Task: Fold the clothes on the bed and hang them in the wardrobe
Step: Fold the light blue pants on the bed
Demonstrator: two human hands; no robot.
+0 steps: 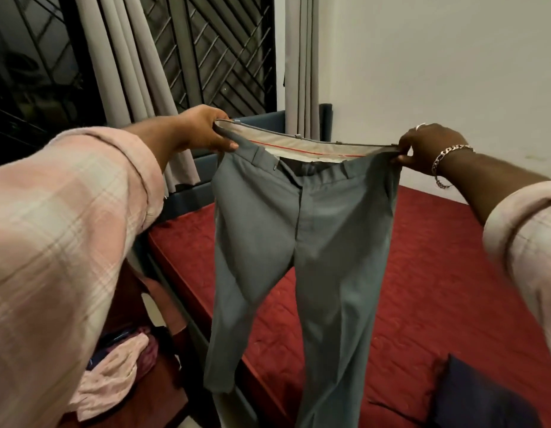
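Grey trousers [298, 242] hang in the air in front of me, stretched wide at the waistband, front facing me and fly unfastened. My left hand [203, 131] pinches the left end of the waistband. My right hand [428, 148], with a ring and a chain bracelet, pinches the right end. Both legs dangle straight down over the edge of the bed [438, 273], which has a red cover. The wardrobe is not in view.
A dark blue garment [481, 396] lies on the bed at the lower right. Pink and patterned clothes [113, 372] are piled on a wooden surface at lower left. Curtains [135, 63] and a grilled window stand behind; a white wall is at right.
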